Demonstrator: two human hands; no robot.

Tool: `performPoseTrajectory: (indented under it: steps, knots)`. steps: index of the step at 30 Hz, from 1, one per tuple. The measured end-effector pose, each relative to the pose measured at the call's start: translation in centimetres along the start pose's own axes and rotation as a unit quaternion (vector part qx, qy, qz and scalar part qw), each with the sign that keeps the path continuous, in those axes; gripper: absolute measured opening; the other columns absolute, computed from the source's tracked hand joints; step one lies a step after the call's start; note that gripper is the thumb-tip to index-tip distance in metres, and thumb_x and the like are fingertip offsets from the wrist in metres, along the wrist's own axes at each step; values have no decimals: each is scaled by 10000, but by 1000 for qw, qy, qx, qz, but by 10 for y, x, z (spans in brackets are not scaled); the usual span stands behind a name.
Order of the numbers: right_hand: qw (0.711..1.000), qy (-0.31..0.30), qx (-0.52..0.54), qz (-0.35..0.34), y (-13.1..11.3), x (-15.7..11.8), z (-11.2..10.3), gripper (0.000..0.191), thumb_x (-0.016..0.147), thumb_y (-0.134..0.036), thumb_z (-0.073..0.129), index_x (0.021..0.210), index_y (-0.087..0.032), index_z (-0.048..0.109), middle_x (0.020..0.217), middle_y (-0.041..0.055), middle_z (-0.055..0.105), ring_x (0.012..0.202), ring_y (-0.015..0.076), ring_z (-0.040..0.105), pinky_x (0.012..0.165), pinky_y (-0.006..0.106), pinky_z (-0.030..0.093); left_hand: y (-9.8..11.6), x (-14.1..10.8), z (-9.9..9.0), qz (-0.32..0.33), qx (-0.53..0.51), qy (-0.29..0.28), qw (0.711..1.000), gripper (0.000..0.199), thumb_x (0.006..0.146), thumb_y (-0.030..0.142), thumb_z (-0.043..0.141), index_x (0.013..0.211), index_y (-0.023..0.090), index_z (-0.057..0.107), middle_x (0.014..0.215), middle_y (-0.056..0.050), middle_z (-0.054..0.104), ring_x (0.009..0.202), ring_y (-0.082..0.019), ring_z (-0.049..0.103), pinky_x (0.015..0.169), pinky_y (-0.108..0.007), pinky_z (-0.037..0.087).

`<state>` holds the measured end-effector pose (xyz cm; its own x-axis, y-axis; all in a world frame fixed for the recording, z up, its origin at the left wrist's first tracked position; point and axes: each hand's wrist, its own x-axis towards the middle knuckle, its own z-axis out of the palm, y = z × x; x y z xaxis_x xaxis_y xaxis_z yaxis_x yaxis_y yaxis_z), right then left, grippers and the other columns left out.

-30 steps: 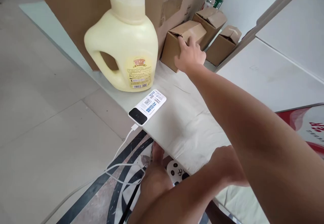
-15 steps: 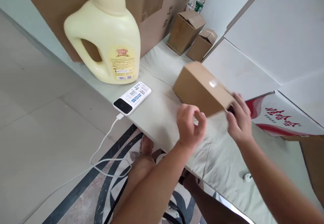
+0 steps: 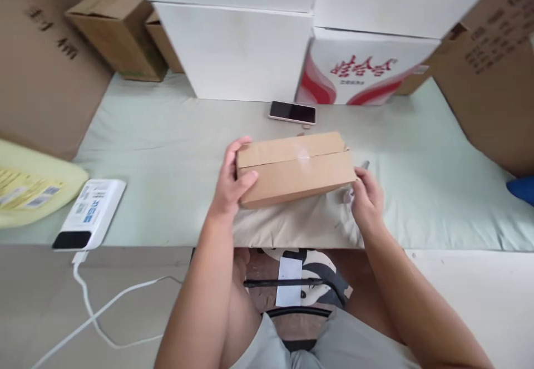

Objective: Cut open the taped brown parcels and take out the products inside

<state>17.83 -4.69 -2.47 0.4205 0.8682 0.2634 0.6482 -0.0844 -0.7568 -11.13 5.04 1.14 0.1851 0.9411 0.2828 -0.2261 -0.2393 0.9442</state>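
Note:
A brown cardboard box (image 3: 292, 171) with a seam along its top is held between my hands over the pale green cloth surface (image 3: 167, 191). My left hand (image 3: 233, 182) grips its left end, with the thumb on top and the fingers behind. At the right front corner, my right hand (image 3: 367, 197) pinches the box's edge with thumb and forefinger. A small whitish object (image 3: 347, 195) shows partly beside my right hand; what it is I cannot make out. Behind the box lies a dark-screened phone (image 3: 292, 113).
A white power bank (image 3: 89, 213) with a cable (image 3: 89, 302) lies at the front left, beside a yellow jug (image 3: 37, 185). White boxes (image 3: 246, 52) and a red-and-white carton (image 3: 354, 71) stand behind. Large cardboard boxes (image 3: 496, 90) flank both sides.
The view has swung right and levelled. My left hand, earlier curled in front of the box, now grips its left end. The box lies more squarely before me, and the phone has come into view.

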Motion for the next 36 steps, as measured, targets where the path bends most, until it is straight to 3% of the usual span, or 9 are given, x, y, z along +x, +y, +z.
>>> performPoseTrajectory:
  steps: [3,6,9,12,16,19,22,27,36]
  knots:
    - [986,13,-162,37,20,13,-20,427,884,-413,542,1211,-208,726,1286,185,615,1222,357,593,1097,564,459,-2,6,7,-39,-32,15,999,647,629,470,887,1209,306,650,1156,-24,637,979,-221,644,837,-329,565]
    - [966,-56,-239,85,29,22,-31,448,899,-362,524,1262,-193,724,1170,202,656,1110,375,625,990,551,495,-1,12,13,-42,-53,41,997,545,610,414,849,1105,297,653,1067,-24,636,921,-228,646,841,-374,586]
    - [965,-96,-201,138,26,28,-40,473,893,-278,491,1322,-208,678,1032,163,702,964,339,660,869,492,520,0,14,23,-45,-43,57,996,493,591,398,829,1031,295,632,1024,-30,641,910,-242,650,855,-420,596]
    - [982,-52,-26,177,16,28,-54,447,890,-271,457,1282,-238,669,832,84,674,787,271,651,758,431,534,1,5,37,-59,-45,73,995,480,563,383,807,995,294,618,1000,-35,650,894,-250,647,824,-428,596]
    - [962,68,252,79,-12,19,-83,442,966,-362,332,1280,-251,623,837,63,666,727,210,669,676,371,554,3,-19,60,-71,-55,43,995,455,605,365,764,1015,286,584,995,-31,649,922,-260,658,857,-436,580]
    - [948,115,296,12,-44,5,-102,315,943,-395,443,1148,-288,657,762,31,633,659,182,660,605,338,532,7,-34,73,-101,-75,11,992,444,591,310,748,1006,272,593,1012,-30,654,909,-248,657,811,-401,581]
    - [930,150,334,-21,-71,-11,-108,148,920,-343,557,897,-297,695,586,-29,551,435,129,497,450,298,410,10,-41,80,-111,-81,-7,991,434,562,274,747,974,259,609,1021,-32,651,893,-228,636,739,-339,564]
    - [930,84,341,-112,-85,-27,-97,167,914,-366,722,825,-244,793,545,-19,596,442,117,515,412,278,362,8,-41,78,-103,-112,-19,988,441,557,263,754,981,246,633,1003,-27,625,882,-211,603,720,-311,531]
    - [961,30,265,-74,-85,-27,-94,109,901,-269,744,842,-214,818,560,-13,627,448,111,549,394,250,352,8,-43,74,-82,-132,-72,985,421,642,260,772,1041,260,637,1111,-33,633,937,-219,592,770,-339,511]
